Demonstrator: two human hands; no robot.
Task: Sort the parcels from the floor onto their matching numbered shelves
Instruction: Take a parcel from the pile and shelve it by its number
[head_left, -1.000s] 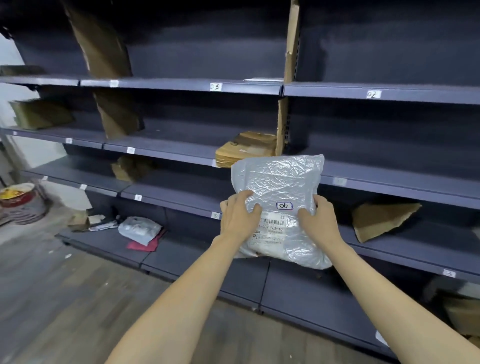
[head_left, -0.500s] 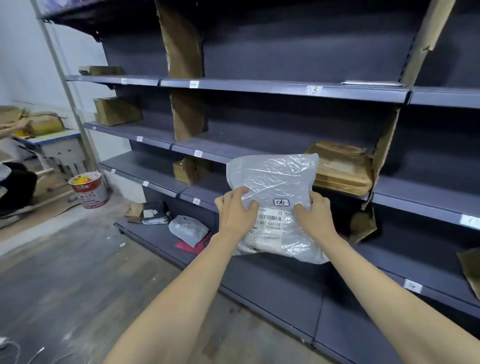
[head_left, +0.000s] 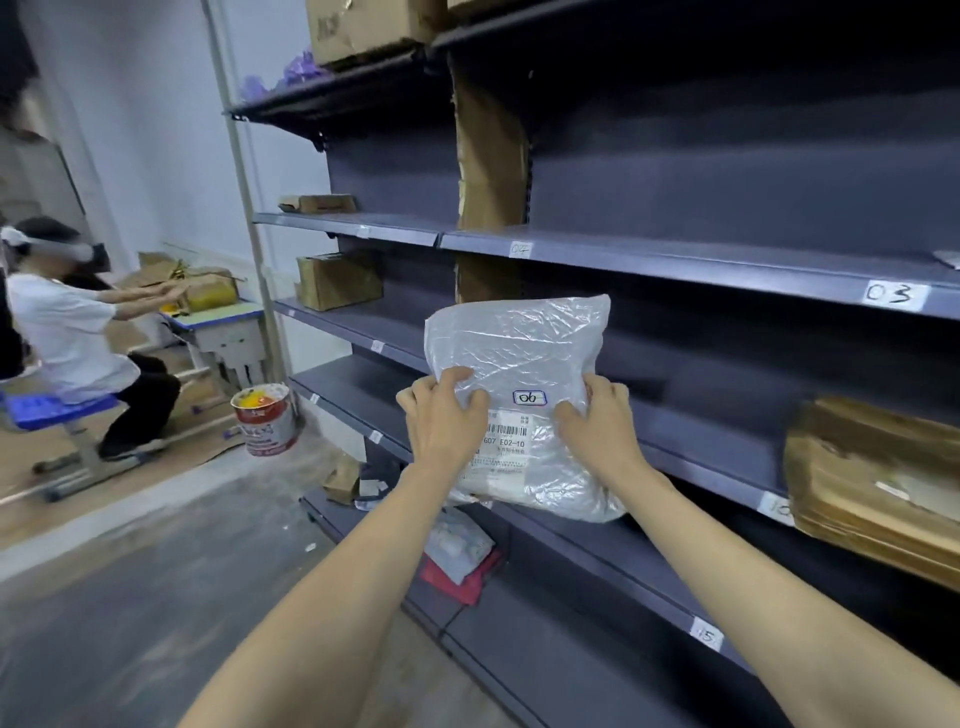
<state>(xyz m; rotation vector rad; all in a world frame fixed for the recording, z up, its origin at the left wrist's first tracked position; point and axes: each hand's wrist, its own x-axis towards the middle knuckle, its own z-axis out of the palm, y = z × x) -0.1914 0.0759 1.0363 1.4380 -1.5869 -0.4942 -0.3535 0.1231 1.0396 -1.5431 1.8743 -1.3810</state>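
- Shelving (head_left: 727, 260) fills the right and far side; edge labels read 04 (head_left: 520, 249) and 03 (head_left: 895, 294). No 06 label legible.
- Parcel (head_left: 519, 405), a plastic bag marked 06 (head_left: 529, 398), held upright in front of the shelves, long axis vertical.
- My left hand (head_left: 441, 415) grips its left edge, my right hand (head_left: 597, 423) its right; fingers curled, both equally near.
- Judgement: matching shelf probably lies further left, past 04.

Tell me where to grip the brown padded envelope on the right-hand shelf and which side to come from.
Take the brown padded envelope by its front long edge, which overhangs the shelf lip near the tag. Come from the aisle side, thumb on top, fingers under the overhang. It lies flat and looks floppy, so a second hand beneath would probably help.
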